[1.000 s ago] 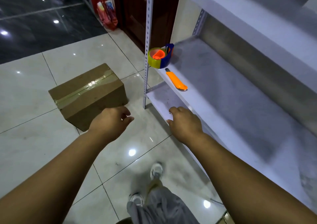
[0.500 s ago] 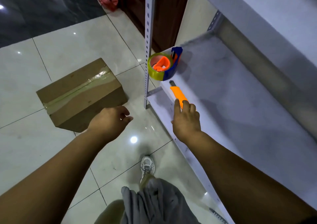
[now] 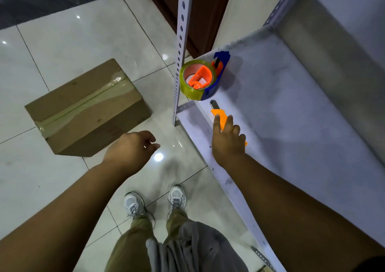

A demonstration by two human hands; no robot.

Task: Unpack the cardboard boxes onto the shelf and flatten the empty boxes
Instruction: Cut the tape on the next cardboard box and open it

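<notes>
One sealed cardboard box (image 3: 87, 109) lies on the pale tiled floor (image 3: 62, 42) at the left of the head view, its top seam closed with clear tape running along its length; it sits well apart from the shelf and nothing touches it. To its right, the left hand (image 3: 130, 150) hangs above the floor near the box's closest corner, fingers loosely curled and holding nothing. Below, between the two forearms, two light sneakers (image 3: 155, 202) stand on the tiles. Next comes the perforated white upright post (image 3: 180, 49) at the front corner of the shelf (image 3: 291, 115), whose white board extends to the right and away from the viewer. On that board, just beside the post, a tape dispenser (image 3: 205, 77) with a blue body, an orange core and a roll of yellowish clear tape lies near the front edge. Just in front of it, apart from it, an orange utility knife (image 3: 220, 115) lies on the board with its grey tip pointing toward the dispenser. The right hand (image 3: 227, 141) lies over the knife's handle, with fingers extended along it on both sides; the rear end of the handle shows beyond the hand's far side. Whether the fingers have closed round the handle cannot be told. Behind the post, a dark wooden door (image 3: 200, 11) is visible.
</notes>
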